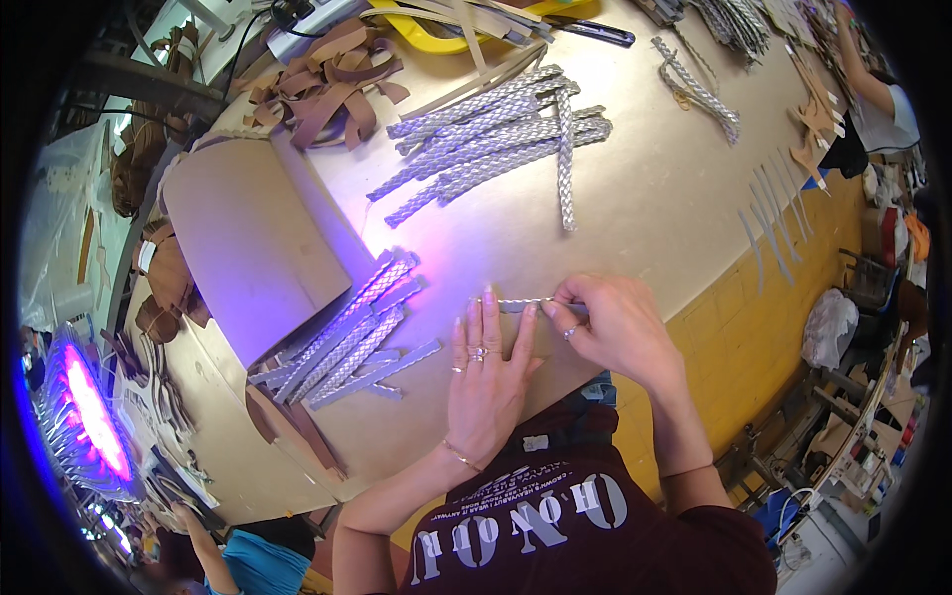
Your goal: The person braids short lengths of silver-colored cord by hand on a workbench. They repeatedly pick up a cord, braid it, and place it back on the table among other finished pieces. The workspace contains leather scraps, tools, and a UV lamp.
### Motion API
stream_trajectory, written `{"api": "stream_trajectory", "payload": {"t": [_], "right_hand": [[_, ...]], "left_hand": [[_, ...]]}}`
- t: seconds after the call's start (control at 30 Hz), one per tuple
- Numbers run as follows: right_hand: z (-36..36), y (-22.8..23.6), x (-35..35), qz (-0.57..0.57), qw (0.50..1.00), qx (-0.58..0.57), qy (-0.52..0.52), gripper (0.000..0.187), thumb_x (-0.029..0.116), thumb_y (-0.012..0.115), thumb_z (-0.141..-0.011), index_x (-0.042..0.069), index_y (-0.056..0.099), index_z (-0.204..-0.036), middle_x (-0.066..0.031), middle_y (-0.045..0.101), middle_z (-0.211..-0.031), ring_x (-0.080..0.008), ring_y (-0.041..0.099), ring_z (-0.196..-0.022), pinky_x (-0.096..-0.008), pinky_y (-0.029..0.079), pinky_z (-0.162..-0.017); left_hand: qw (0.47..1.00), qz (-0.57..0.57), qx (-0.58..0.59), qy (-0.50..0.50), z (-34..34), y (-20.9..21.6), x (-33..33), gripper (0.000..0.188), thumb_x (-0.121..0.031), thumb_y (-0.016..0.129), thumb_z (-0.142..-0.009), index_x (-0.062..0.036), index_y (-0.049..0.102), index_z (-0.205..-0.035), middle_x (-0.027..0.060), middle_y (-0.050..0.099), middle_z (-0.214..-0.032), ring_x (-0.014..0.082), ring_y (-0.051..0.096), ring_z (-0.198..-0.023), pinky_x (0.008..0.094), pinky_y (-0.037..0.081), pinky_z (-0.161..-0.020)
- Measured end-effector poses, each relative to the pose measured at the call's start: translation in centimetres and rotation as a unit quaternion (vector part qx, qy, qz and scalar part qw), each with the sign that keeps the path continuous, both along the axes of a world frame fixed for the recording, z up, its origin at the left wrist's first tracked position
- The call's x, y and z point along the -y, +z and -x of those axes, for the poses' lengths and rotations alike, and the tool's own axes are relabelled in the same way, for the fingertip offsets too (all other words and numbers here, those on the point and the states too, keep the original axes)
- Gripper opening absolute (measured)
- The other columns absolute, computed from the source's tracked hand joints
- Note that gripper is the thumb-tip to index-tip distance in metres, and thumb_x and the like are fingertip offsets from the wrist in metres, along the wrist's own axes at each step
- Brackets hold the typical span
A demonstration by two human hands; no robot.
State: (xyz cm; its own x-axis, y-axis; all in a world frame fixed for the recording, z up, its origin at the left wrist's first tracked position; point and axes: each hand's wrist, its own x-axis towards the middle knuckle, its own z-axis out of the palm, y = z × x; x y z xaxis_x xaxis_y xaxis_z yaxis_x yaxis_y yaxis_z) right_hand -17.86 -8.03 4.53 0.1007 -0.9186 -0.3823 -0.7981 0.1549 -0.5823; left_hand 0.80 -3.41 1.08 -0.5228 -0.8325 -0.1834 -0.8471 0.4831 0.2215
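A narrow grey strip with a braided silver edge (pixel 522 303) lies near the front edge of the tan work table (pixel 645 238). My left hand (pixel 490 369), with rings on it, rests flat at the strip's left end, fingers stretched out and thumb beside the strip. At the other end my right hand (pixel 623 327) is closed, with thumb and fingertips pinching the strip. To the left of my hands lies a loose pile of braided silver and flat grey strips (pixel 362 337). Beyond it, a bigger bundle of braided silver straps (pixel 496 139) is spread on the table.
A curved brown board (pixel 263 238) arches over the table at the left, partly above the near strips. Brown leather strips (pixel 327 84), a yellow tray (pixel 426 35) and a dark cutter (pixel 595 33) lie farther back. A purple-lit lamp (pixel 89 416) glows at far left. Other people work nearby.
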Motion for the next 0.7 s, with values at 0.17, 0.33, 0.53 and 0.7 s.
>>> {"api": "stream_trajectory", "payload": {"t": [0.17, 0.33, 0.53, 0.7], "right_hand": [[0.9, 0.8, -0.2, -0.007, 0.999, -0.033, -0.022, 0.027, 0.030, 0.070, -0.089, 0.003, 0.069, -0.084, -0.0143, 0.065, -0.068, -0.0307, 0.064, -0.063, -0.0390, 0.048, -0.061], [3.5, 1.5, 0.3, -0.072, 0.996, 0.046, -0.033, 0.026, 0.028, 0.069, -0.090, 0.003, 0.070, -0.085, -0.0151, 0.067, -0.073, -0.0354, 0.065, -0.070, -0.0424, 0.049, -0.065], [3.3, 0.9, 0.2, -0.027, 0.999, 0.024, -0.018, 0.023, 0.027, 0.068, -0.091, 0.005, 0.070, -0.086, -0.0154, 0.067, -0.074, -0.0345, 0.065, -0.071, -0.0430, 0.048, -0.066], [3.3, 0.5, -0.1, -0.017, 0.999, 0.022, -0.016, 0.022, 0.026, 0.067, -0.091, 0.005, 0.071, -0.086, -0.0146, 0.068, -0.072, -0.0351, 0.065, -0.070, -0.0438, 0.049, -0.066]], "left_hand": [[0.999, -0.007, -0.038, 0.029, 0.8, 0.0, 0.0, 0.066, -0.038, 0.064, -0.092, -0.0155, 0.042, -0.151, 0.0324, 0.026, -0.156, 0.0458, 0.031, -0.144, 0.0541, 0.023, -0.119], [0.998, -0.002, -0.051, 0.035, 0.9, 0.0, -0.2, 0.065, -0.036, 0.065, -0.092, -0.0145, 0.044, -0.150, 0.0336, 0.025, -0.156, 0.0478, 0.031, -0.143, 0.0557, 0.023, -0.118], [0.999, -0.008, -0.043, 0.031, 0.9, 0.1, -0.1, 0.063, -0.036, 0.063, -0.093, -0.0147, 0.044, -0.149, 0.0345, 0.024, -0.156, 0.0485, 0.029, -0.143, 0.0561, 0.022, -0.118], [0.999, -0.005, -0.040, 0.031, 0.9, 0.3, 0.0, 0.063, -0.036, 0.063, -0.093, -0.0151, 0.044, -0.150, 0.0349, 0.024, -0.156, 0.0486, 0.029, -0.143, 0.0564, 0.021, -0.118]]}}
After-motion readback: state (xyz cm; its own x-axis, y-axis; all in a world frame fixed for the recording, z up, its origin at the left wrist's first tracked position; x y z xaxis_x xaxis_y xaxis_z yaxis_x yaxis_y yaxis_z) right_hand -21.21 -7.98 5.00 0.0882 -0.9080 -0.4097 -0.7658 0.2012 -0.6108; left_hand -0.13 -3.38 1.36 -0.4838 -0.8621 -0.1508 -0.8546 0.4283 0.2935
